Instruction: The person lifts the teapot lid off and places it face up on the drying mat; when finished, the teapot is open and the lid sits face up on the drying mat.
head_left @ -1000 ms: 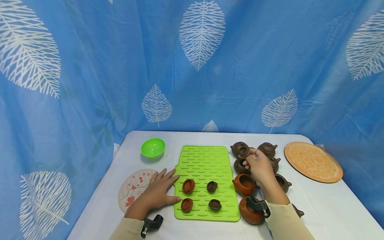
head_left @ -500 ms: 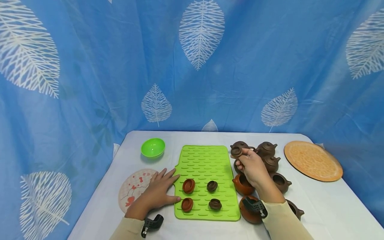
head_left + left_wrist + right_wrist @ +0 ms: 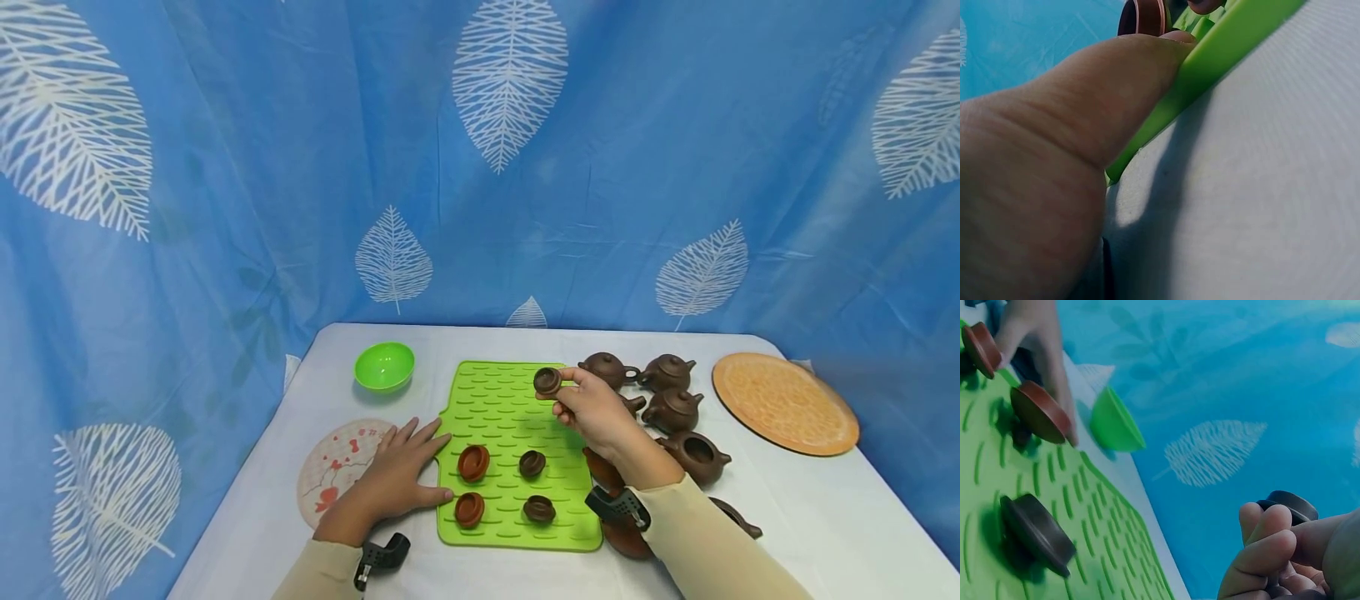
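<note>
Thumb and fingers of my right hand (image 3: 600,417) pinch a small dark brown teapot lid (image 3: 547,382), its hollow underside showing in the head view, over the upper right of a green ridged mat (image 3: 495,400). My left hand (image 3: 403,475) lies with spread, straight fingers at the mat's left edge, the thumb touching that edge. Two reddish-brown lids (image 3: 473,463) sit upside down on the mat near the left hand. Two dark brown lids (image 3: 532,464) rest further right on it. In the right wrist view the pinched lid (image 3: 1291,503) shows behind curled fingers.
Several teapots stand right of the mat, dark ones (image 3: 672,409) behind and reddish ones (image 3: 626,540) partly hidden by the right arm. A green bowl (image 3: 384,367) is at the back left. A patterned round mat (image 3: 330,475) lies under the left hand; an orange-brown round board (image 3: 783,404) lies far right.
My right hand has carried the dark lid leftward from above the teapots to over the mat, uncovering some teapots behind it. The left hand has stayed in place.
</note>
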A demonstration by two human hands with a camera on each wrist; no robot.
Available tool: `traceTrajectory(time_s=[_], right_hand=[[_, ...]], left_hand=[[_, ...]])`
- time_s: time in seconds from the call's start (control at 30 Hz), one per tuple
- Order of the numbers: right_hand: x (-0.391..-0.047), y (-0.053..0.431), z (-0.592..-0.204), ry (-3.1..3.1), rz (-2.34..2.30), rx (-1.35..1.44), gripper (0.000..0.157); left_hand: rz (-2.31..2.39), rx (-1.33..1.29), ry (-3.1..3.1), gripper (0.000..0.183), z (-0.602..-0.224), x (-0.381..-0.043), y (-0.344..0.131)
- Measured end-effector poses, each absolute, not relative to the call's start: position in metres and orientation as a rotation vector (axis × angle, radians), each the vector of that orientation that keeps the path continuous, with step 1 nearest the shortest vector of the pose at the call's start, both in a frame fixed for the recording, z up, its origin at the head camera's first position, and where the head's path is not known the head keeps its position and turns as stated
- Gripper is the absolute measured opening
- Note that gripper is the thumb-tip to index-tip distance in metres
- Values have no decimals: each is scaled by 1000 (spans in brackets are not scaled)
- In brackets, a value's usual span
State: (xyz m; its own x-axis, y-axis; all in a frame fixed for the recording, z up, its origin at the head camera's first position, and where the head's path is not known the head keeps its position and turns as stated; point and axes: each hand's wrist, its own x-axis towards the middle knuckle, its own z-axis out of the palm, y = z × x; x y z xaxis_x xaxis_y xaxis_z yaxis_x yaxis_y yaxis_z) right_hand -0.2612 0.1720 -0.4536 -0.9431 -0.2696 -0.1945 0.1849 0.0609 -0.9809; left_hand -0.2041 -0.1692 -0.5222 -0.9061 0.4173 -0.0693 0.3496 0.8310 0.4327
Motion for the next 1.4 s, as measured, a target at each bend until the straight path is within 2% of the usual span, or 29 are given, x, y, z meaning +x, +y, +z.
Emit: traceTrajectory(time_s=[0.23,0.5,1.4], right_hand=[[-263,149,-453,2003,-1874,-119,29],[-265,121,-454,1986,-1774,-220,29],[-286,74,-477,2139,-1476,-138,21]], left_hand=[[628,601,2852,91,-524,-204,-170],[615,596,2857,92,-524,-204,-170],[635,599,2854,90,-525,-204,-170]])
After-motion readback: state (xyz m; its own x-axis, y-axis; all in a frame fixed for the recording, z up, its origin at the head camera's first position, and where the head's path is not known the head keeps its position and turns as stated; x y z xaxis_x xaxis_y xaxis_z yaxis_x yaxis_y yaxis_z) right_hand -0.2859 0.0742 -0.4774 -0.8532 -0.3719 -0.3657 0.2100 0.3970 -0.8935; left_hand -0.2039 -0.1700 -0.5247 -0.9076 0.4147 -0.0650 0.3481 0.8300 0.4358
